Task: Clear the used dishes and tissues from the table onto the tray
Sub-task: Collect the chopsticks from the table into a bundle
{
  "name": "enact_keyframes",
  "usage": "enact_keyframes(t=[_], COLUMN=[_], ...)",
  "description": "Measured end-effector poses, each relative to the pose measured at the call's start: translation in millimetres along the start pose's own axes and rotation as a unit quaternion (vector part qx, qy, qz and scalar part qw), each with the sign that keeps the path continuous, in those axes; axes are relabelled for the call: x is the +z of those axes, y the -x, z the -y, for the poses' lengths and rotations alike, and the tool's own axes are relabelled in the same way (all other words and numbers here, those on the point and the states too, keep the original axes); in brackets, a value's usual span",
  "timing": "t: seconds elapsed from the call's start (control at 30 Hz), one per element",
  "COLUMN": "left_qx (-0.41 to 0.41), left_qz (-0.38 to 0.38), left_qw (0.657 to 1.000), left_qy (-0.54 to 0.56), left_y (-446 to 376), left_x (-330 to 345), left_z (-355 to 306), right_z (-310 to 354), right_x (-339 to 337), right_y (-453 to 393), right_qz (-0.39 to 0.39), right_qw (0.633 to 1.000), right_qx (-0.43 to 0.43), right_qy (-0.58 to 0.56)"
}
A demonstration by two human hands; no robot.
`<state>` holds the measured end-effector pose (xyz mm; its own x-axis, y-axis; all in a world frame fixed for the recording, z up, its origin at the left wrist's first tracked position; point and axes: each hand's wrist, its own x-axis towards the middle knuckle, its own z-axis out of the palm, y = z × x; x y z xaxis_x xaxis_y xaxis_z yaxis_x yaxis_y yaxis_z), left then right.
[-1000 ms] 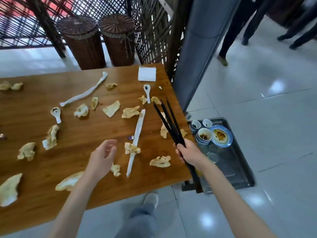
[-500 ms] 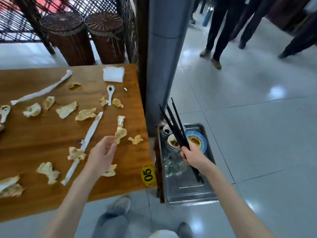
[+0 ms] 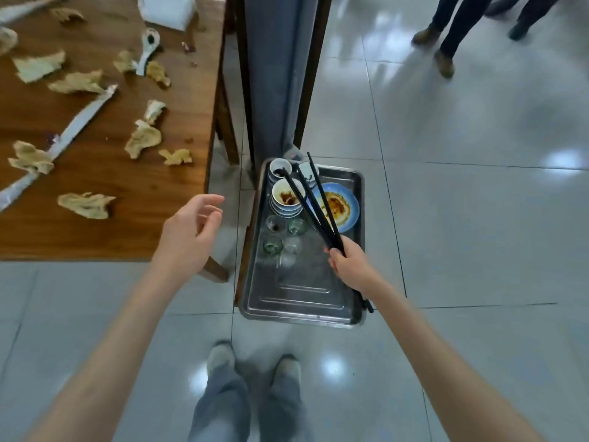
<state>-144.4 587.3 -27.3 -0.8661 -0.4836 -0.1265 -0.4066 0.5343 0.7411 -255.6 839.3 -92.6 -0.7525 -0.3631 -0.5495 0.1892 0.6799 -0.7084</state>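
Note:
My right hand (image 3: 350, 264) grips a bundle of black chopsticks (image 3: 310, 202) and holds it over the metal tray (image 3: 299, 301) on the floor. Their tips reach over stacked white bowls (image 3: 284, 199) and a blue plate (image 3: 342, 207) smeared with sauce at the tray's far end. Small glasses (image 3: 283, 237) stand in the tray's middle. My left hand (image 3: 188, 237) hovers empty with relaxed fingers off the corner of the wooden table (image 3: 105, 237). Several crumpled used tissues (image 3: 86, 204), white chopstick wrappers (image 3: 79, 122) and a white spoon (image 3: 147, 47) lie on the table.
A grey pillar (image 3: 274, 74) with dark wooden posts rises just behind the tray. A white napkin pack (image 3: 167, 9) lies at the table's far edge. Other people's legs (image 3: 452, 30) stand at the back right on the glossy tiled floor. My shoes (image 3: 251, 362) are below.
I turned right, from the table towards the tray. My right hand carried the chopsticks from the table's edge to above the tray. My left hand left the table, still empty.

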Motion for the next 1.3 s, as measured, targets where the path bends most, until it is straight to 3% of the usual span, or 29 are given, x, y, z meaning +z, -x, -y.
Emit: enact_keyframes(t=[0.27, 0.47, 0.67, 0.83, 1.3], left_qx=[0.019, -0.018, -0.031, -0.046, -0.059], left_qz=[0.008, 0.009, 0.011, 0.022, 0.034], left_qw=[1.0, 1.0, 0.999, 0.999, 0.998], left_qy=[-0.005, -0.009, -0.018, -0.013, -0.008], left_y=[6.2, 1.4, -7.8, -8.4, -15.1], left_x=[77.0, 111.5, 123.5, 128.9, 129.0], left_z=[28.6, 74.3, 92.8, 101.1, 107.9], right_z=[-86.5, -146.0, -183.6, -203.1, -217.7], right_x=[26.5, 58.0, 79.2, 88.8, 102.7], right_y=[-43.6, -71.6, -83.9, -90.1, -91.9], right_qz=[0.055, 0.106, 0.1, 0.117, 0.136], right_qw=[0.996, 0.984, 0.943, 0.912, 0.899], right_qx=[-0.014, -0.024, -0.058, -0.065, -0.075], right_qy=[0.07, 0.144, 0.312, 0.387, 0.409])
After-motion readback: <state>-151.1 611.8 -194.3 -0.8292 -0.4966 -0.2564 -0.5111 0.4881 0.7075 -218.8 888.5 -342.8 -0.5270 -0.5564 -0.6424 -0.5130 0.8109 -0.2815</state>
